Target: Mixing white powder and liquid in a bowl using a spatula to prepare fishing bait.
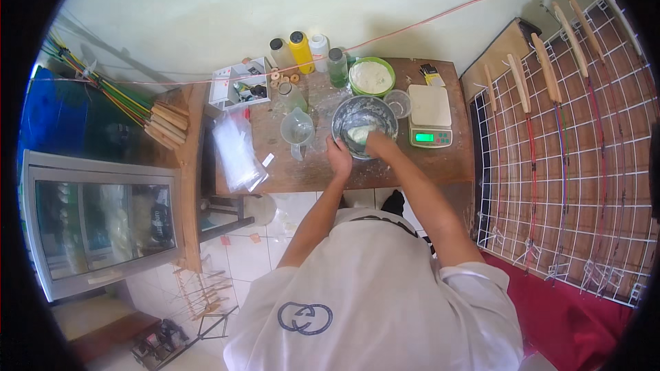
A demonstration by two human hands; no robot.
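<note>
A metal mixing bowl [339,113] stands on the wooden table, its inner wall smeared with flour. Pale dough [361,133] lies in the bottom of it. My left hand [339,154] grips the bowl's near-left rim. Inside the bowl, at its near-right side, my right hand [379,144] is down against the dough; its fingers are hidden, so their grip cannot be made out. Behind the bowl sits a green bowl [393,74] heaped with white flour [371,77]. A clear plastic tub [398,103] touches the right side of the metal bowl.
A kitchen scale [430,108] with a lit display stands right. Left are a measuring jug [297,129], a glass jar [292,99], plastic bags [234,152] and a white box [227,87]. Several bottles [301,54] line the wall. A wire grid [557,165] flanks the table's right side.
</note>
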